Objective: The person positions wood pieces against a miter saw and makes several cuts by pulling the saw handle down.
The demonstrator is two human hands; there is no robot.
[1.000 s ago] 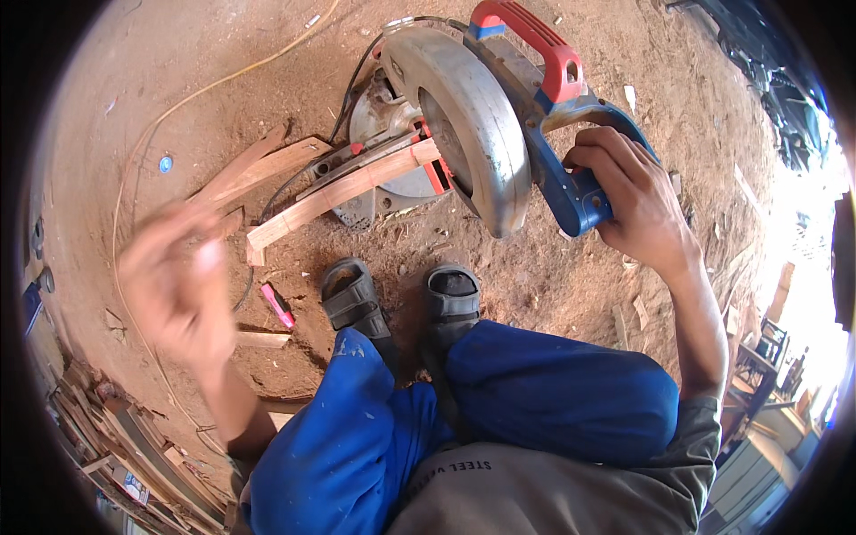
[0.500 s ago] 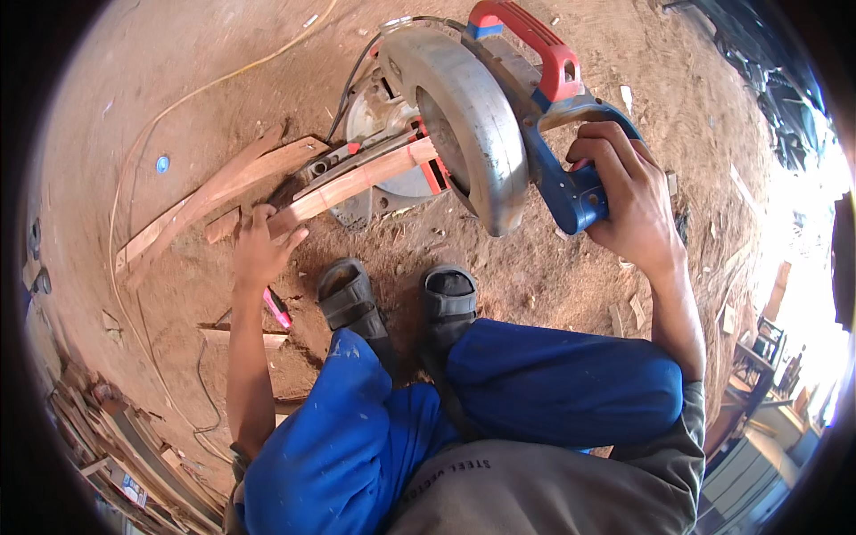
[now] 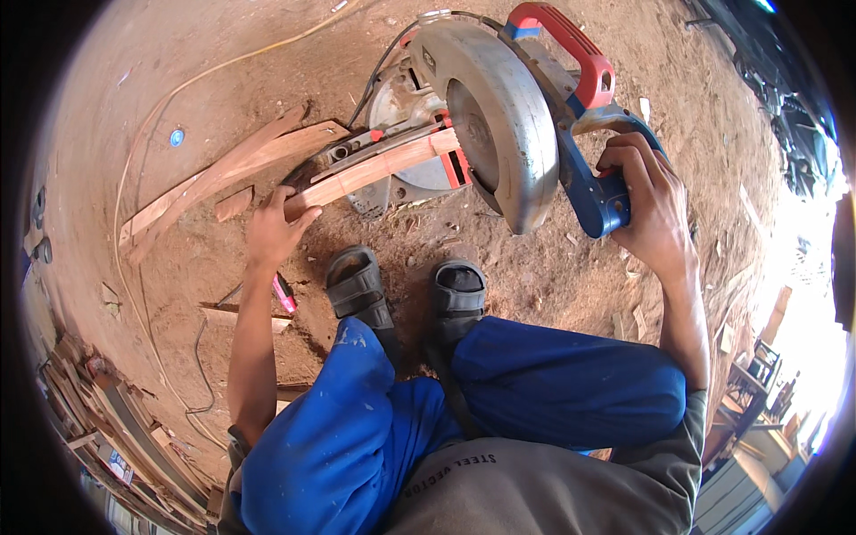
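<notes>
Blue handle [image 3: 608,209] and wooden strip [image 3: 379,168] occupy curled hands [image 3: 276,232] [image 3: 658,214].

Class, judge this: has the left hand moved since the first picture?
Yes. Judged against the small blue disc, the left hand has moved rightward, and now holds the left end of the wooden strip.

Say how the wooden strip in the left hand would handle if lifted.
The wooden strip is likely stiff, spanning from left hand to saw without visible sag. It's slim, so probably light; its squared edges should resist rolling.
</notes>
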